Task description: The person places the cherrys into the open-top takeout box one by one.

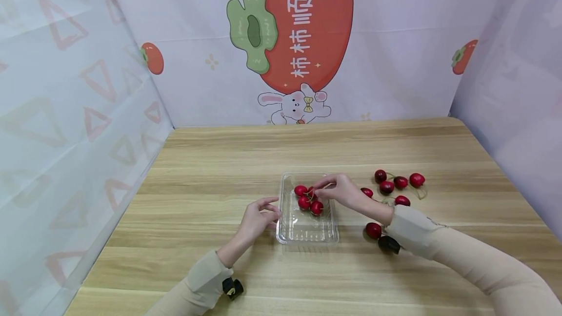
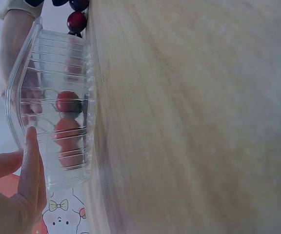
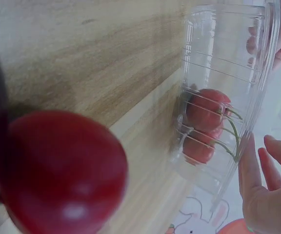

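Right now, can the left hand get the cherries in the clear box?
Probably yes: the left hand is right by the clear box, whose top is open, though the right hand is at those cherries too.

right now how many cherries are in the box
4: a cherry back left, one back right, one front left, one front right in the box; the right hand may hide more.

Beige long sleeves are worn: left sleeve seen at 7 o'clock in head view, right sleeve, creased, at 4 o'clock. Each is ended by a loose, greyer cuff: left cuff, right cuff. Black left device, pale-marked, is seen at its cuff's 4 o'clock; black right device at 8 o'clock. Left hand, right hand seen bare.
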Tool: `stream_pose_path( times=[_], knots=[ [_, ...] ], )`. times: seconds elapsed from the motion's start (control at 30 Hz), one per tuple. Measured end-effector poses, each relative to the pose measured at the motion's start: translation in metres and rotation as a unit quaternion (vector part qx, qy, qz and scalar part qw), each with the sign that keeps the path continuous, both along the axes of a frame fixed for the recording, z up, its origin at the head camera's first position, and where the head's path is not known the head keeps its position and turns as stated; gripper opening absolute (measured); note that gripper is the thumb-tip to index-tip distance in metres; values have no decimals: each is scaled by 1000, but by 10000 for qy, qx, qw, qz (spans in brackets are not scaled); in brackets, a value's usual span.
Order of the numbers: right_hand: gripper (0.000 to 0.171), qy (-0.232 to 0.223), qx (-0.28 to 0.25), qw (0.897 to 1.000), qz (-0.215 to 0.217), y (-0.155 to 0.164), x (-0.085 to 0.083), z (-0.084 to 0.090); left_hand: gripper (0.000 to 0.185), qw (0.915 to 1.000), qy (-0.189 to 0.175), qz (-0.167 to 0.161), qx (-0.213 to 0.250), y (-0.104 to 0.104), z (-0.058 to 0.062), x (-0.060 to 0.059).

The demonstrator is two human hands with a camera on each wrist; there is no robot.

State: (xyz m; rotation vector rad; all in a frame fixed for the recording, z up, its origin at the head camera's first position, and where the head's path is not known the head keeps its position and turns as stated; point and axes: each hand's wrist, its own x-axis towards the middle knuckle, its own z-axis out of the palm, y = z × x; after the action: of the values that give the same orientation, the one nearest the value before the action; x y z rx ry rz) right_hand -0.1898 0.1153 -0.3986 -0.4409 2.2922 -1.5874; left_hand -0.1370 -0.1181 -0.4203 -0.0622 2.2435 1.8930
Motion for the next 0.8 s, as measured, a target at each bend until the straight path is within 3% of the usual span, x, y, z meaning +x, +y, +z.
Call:
stream_pose_path(
  times=[0.17, 0.43, 0.6, 0.8],
  knots=[
    [22, 69, -31, 10000, 47, 8, 1, 3, 44, 10000, -14, 13, 16, 0, -2, -1],
    [23, 550, 130, 9982, 216, 25, -2, 7, 44, 10000, -57, 32, 28, 1, -3, -1],
    [25, 513, 542, 9972, 78, 37, -1, 14, 45, 10000, -47, 13, 45, 0, -2, -2],
    [26, 775, 898, 9929, 28, 52, 1, 16, 46, 10000, -13, -17, 70, 0, 0, -1]
  ],
)
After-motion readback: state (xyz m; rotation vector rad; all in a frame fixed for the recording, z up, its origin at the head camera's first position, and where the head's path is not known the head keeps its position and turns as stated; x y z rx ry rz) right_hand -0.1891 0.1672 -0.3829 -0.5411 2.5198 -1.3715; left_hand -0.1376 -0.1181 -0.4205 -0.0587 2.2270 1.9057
